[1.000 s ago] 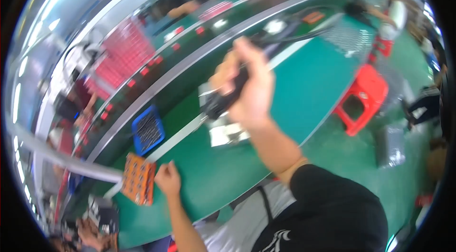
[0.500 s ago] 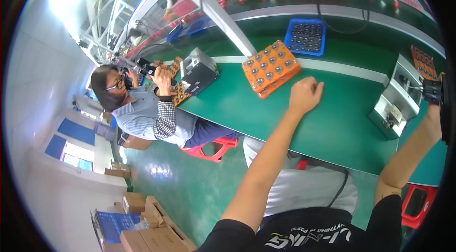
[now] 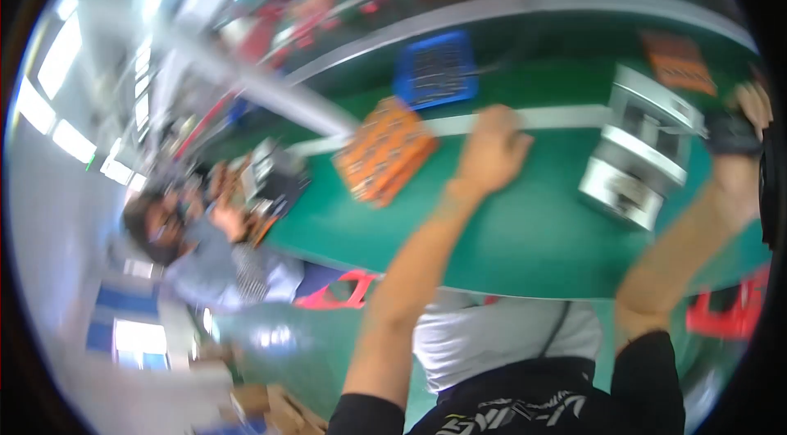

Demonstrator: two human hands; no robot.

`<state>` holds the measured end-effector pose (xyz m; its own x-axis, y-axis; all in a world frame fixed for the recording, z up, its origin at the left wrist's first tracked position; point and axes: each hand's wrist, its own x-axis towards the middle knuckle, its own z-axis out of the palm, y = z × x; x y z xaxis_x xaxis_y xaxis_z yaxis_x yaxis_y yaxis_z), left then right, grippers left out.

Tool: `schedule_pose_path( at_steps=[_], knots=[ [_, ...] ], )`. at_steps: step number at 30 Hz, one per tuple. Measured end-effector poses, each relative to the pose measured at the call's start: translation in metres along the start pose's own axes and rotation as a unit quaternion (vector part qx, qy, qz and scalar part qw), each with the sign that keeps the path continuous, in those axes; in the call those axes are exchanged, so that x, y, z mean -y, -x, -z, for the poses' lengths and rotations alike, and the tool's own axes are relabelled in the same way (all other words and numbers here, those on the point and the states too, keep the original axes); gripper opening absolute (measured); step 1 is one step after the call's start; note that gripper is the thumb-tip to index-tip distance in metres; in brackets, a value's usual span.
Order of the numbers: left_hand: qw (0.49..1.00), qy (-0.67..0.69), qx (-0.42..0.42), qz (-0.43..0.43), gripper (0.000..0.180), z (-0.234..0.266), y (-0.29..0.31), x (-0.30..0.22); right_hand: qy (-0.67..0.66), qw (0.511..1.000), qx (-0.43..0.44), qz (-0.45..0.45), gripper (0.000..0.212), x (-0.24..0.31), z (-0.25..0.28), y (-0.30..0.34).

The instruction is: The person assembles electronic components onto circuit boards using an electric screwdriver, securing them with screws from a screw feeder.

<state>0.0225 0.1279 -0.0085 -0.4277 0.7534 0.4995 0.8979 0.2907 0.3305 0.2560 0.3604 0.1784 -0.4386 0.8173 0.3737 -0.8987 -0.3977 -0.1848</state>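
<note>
My left hand (image 3: 494, 148) is over the green worktable (image 3: 525, 222), near its pale back strip. Its fingers look curled in with the thumb out to the side, and nothing shows in them. To its left sits an orange tray block (image 3: 385, 152) with rows of round metal parts. At the far right edge, my right hand (image 3: 752, 104) is blurred, with a black device (image 3: 732, 133) at its wrist. Nearest to that hand are a grey metal bench machine (image 3: 643, 148) and another orange tray (image 3: 679, 62). What the right fingers do is hidden by blur.
A blue tray (image 3: 436, 70) of dark round parts lies beyond the table's back strip. At the left a co-worker (image 3: 188, 238) sits by another machine (image 3: 275, 177). A slanting white post (image 3: 287, 99) rises behind the orange block. Red stools (image 3: 730, 312) stand below the table edge.
The view has swung to the right, so the table things sit further left in it. My right hand has moved further back, beside the far orange tray. The co-worker's raised hand is lower.
</note>
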Motion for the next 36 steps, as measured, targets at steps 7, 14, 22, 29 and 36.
schedule_pose_path(
  at_steps=[7, 14, 22, 29, 36],
  knots=[
    [0.993, 0.046, 0.101, -0.026, 0.075, -0.08, -0.121, 0.008, -0.076, 0.982, -0.112, 0.134, 0.016, 0.036, 0.034, -0.011],
    [0.969, 0.136, 0.19, -0.083, 0.125, -0.157, -0.215, -0.012, -0.032, 0.974, -0.156, 0.161, 0.018, 0.05, 0.065, -0.012],
    [0.942, 0.202, 0.27, -0.012, 0.157, -0.207, -0.265, -0.068, 0.026, 0.964, -0.172, 0.202, 0.017, 0.049, 0.073, -0.027],
    [0.963, 0.191, 0.183, -0.058, 0.152, -0.225, -0.276, -0.059, 0.003, 0.979, -0.129, 0.161, 0.019, 0.022, 0.052, -0.028],
    [0.978, 0.153, 0.131, -0.052, 0.146, -0.188, -0.237, -0.033, -0.035, 0.991, -0.089, 0.098, 0.017, 0.027, 0.068, -0.032]
  ],
)
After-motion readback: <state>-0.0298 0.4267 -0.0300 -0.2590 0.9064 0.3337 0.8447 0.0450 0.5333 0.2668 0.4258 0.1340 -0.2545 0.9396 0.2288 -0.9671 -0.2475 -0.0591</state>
